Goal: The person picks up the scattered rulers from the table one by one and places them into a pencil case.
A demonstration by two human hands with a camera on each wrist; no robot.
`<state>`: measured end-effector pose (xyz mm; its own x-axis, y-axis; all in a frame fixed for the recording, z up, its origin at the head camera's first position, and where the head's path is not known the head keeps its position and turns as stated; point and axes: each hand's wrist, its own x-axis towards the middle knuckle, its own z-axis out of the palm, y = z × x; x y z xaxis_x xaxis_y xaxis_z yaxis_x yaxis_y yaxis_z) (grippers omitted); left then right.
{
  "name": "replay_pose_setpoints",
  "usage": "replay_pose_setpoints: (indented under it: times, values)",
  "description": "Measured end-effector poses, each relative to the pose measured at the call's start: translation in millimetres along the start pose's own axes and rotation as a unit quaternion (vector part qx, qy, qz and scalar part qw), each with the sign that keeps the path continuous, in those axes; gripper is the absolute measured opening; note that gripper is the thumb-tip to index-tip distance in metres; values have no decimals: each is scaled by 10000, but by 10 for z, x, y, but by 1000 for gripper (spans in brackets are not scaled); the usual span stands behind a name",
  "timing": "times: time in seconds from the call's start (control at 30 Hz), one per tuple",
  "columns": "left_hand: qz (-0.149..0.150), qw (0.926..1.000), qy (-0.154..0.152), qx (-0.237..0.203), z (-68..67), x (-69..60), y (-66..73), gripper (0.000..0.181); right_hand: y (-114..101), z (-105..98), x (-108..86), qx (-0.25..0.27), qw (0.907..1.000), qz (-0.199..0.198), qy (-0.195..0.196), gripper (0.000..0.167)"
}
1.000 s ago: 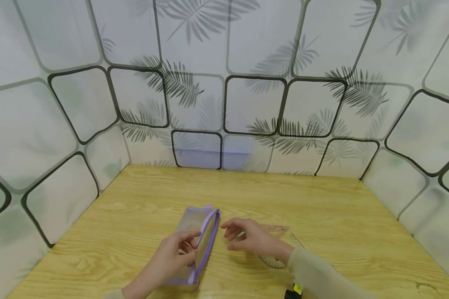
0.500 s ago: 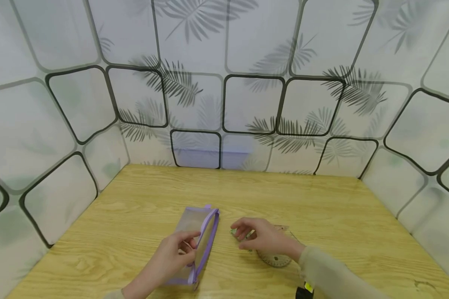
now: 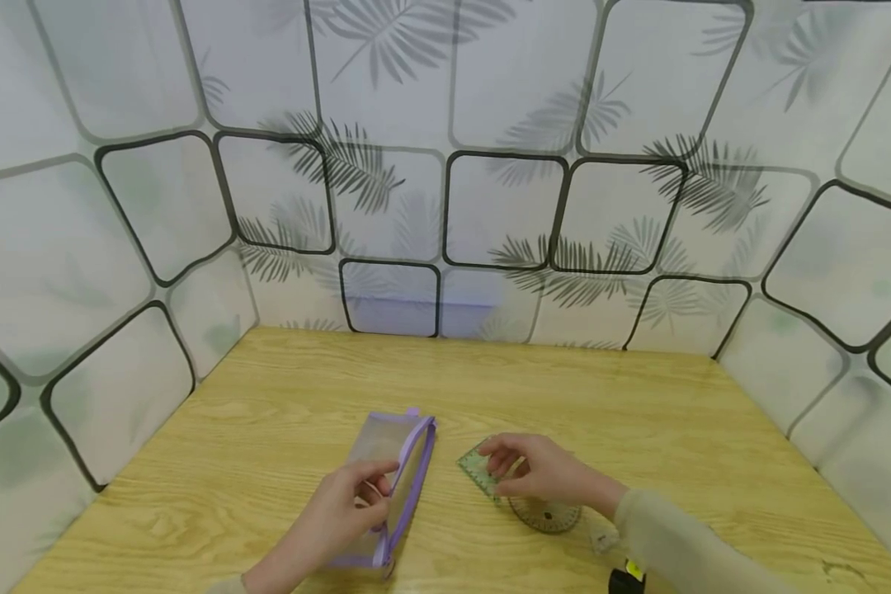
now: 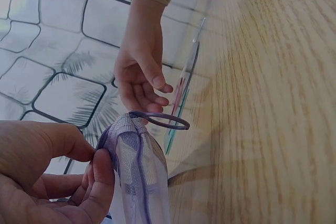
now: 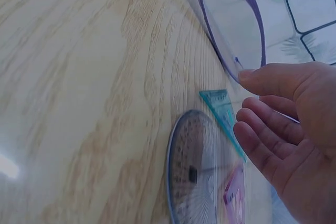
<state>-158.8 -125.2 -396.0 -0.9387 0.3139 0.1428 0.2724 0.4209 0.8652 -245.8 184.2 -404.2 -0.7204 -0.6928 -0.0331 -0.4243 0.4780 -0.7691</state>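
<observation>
Purple-trimmed mesh pouch (image 3: 382, 436) gapes, pinched by the left hand (image 3: 347, 497); right of it, the right hand (image 3: 540, 470), thumb and fingers apart, has drawn away, baring the green triangular plastic ruler (image 3: 478, 470), still outside.

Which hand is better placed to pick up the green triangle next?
Probably the right. The right hand holds nothing, its fingers close to the green triangle, while the left hand is farther away and pinches the pouch by its edge.

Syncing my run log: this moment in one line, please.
left hand: pinches purple pouch; right hand: empty, near green triangle; purple pouch: open; protractor: on table
</observation>
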Motion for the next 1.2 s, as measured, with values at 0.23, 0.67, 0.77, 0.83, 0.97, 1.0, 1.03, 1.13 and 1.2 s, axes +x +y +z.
replay_pose_setpoints:
  times: [0.23, 0.67, 0.77, 0.83, 0.97, 1.0, 1.03, 1.13, 1.2]
  values:
    - [-33, 10000, 5, 22, -5, 0, -5, 47, 93, -64, -38, -96, 9999, 51, 37, 46]
    - [-57, 10000, -12, 55, -6, -9, 4, 48, 216, -212, -107, -467, 9986, 32, 226, 45]
    - [-42, 10000, -24, 68, -7, -13, 2, 48, 244, -245, -119, -593, 9977, 67, 322, 44]
    - [-48, 10000, -24, 72, -7, -13, 1, 48, 261, -264, -125, -692, 9969, 82, 376, 43]
    - [-53, 9999, -8, 89, -5, -13, 2, 49, 287, -295, -131, -900, 9949, 130, 447, 41]
    - [-57, 9999, -6, 89, -5, -14, 3, 49, 292, -302, -133, -946, 9943, 134, 463, 41]
    - [-51, 9999, 0, 97, -5, -14, 3, 49, 294, -312, -135, -970, 9941, 124, 464, 41]
    - [-46, 9999, 0, 107, -4, -15, 3, 49, 299, -335, -143, -1017, 9937, 135, 441, 41]
    - [-51, 9999, -13, 110, -3, -14, 2, 49, 311, -347, -148, -1040, 9936, 139, 418, 42]
